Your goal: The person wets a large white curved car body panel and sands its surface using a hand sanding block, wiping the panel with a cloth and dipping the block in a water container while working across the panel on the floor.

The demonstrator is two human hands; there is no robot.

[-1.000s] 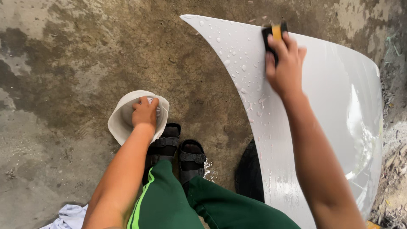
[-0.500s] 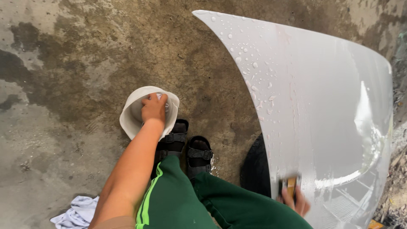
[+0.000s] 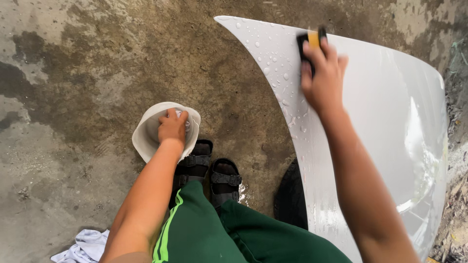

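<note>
A large white car body panel (image 3: 390, 122) lies wet and beaded with drops on the right. My right hand (image 3: 324, 80) presses a black and yellow sanding block (image 3: 312, 41) flat against the panel's upper left part. My left hand (image 3: 171, 127) reaches down into a round white bowl (image 3: 146, 139) on the concrete floor and is closed on a small pale cloth or sponge inside it. Both arms are stretched out in front of me.
My green trousers with a bright stripe and black sandals (image 3: 209, 170) stand by the bowl. A black tyre (image 3: 291, 197) sits under the panel's edge. A white rag (image 3: 85, 246) lies at the lower left. The concrete (image 3: 97, 58) is stained and damp.
My right hand slid the sanding block down to the panel's near edge, then back up to its far upper part. My left hand stayed in the bowl.
</note>
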